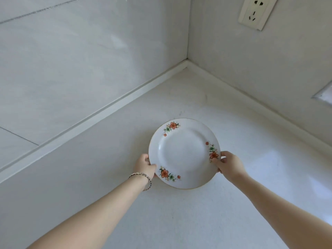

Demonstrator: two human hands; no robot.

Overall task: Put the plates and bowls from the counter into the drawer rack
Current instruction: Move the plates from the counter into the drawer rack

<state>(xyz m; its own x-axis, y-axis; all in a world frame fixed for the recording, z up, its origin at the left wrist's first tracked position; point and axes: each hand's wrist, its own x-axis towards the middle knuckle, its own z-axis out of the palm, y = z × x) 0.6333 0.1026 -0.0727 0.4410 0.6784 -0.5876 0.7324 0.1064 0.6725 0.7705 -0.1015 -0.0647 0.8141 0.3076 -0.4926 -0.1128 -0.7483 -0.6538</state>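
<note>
One plate [184, 153] is clamped at its rim by left hand [145, 165] and right hand [229, 163] over the table [197, 221]; seemingly lifted, with the rack out of view.

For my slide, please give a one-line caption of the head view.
Both hands, left and right, hold a flowered plate by its rim over a white counter.

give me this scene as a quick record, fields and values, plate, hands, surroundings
plate: white plate with three red flower sprays on its rim, face up
left hand: left hand grips the plate's left edge; bracelet on the wrist
right hand: right hand grips the plate's right edge
surface: white counter in a wall corner
wall: outlet at upper right
drawer rack: not in view
other dishes: none in view
</note>
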